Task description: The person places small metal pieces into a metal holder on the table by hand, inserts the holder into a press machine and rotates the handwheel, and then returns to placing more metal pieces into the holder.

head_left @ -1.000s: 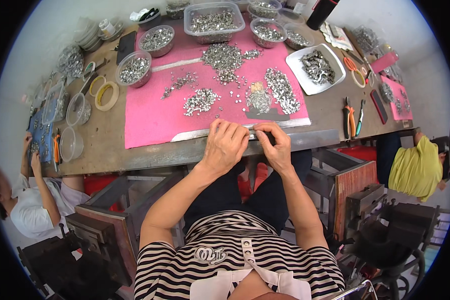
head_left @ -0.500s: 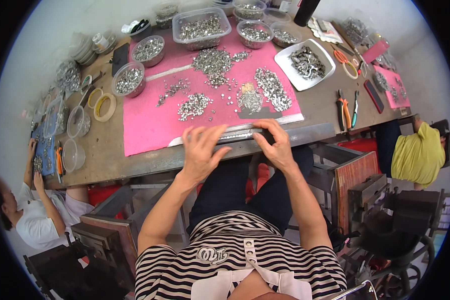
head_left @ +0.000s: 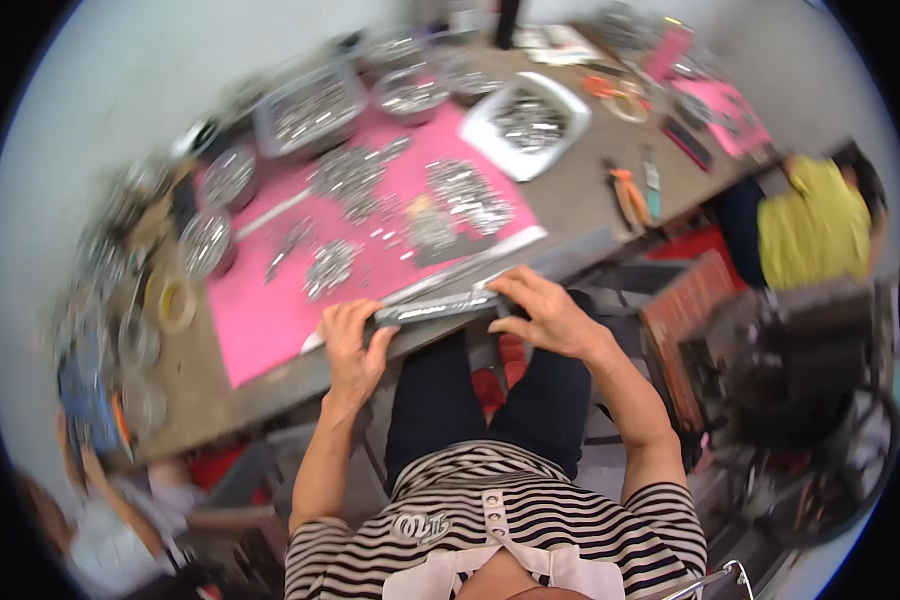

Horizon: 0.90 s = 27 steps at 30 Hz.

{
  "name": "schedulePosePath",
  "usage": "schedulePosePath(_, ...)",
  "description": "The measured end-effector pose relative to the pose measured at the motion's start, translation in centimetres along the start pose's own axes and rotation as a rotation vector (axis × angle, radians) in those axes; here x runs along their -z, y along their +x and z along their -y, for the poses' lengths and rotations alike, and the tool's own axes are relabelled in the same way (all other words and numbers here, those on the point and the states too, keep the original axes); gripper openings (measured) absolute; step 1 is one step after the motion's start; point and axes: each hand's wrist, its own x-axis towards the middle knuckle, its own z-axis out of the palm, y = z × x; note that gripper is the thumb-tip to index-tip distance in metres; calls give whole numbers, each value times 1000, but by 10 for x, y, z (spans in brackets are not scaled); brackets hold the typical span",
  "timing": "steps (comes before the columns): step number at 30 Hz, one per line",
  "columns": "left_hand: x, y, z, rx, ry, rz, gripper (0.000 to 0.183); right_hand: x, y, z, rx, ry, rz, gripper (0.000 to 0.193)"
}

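Note:
A narrow dark bar with a row of shiny silver pieces along its top spans the space between my hands at the table's front edge. My left hand is closed on its left end, thumb below and fingers above. My right hand grips the other end between thumb and fingers. Just beyond the bar lies a pink cloth bearing several heaps of small silver metal pieces. A grey patch with a silver heap lies nearest the bar. Motion blur hides the small details.
Beyond the heaps stand a clear rectangular tub, round bowls and a white tray of metal pieces. Rolls of tape are at left, orange-handled pliers at right. Co-workers sit at left and right.
My left hand's fingers, spread beside the bar before, have closed on its left end. The bar is tilted and off the table edge more clearly. The whole view has swung and blurred.

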Motion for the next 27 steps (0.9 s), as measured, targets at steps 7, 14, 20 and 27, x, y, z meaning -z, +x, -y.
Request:
schedulePosePath(7, -129, 68, -92, -20, -692, 401, 29, 107, -127, 27, -281, -194, -321, 56)
schedulePosePath(14, -319, 89, -273, -143, -1118, 956, 36, 152, -275, 67, -758, -517, -769, 47)
schedulePosePath(20, -399, 70, -343, -71, -1191, 1115, 37, 124, -286, 42, -1013, -540, -953, 60)
schedulePosePath(27, -422, 49, -377, -277, -947, 1170, 40, 118, -281, 27, -970, -651, -965, 53)
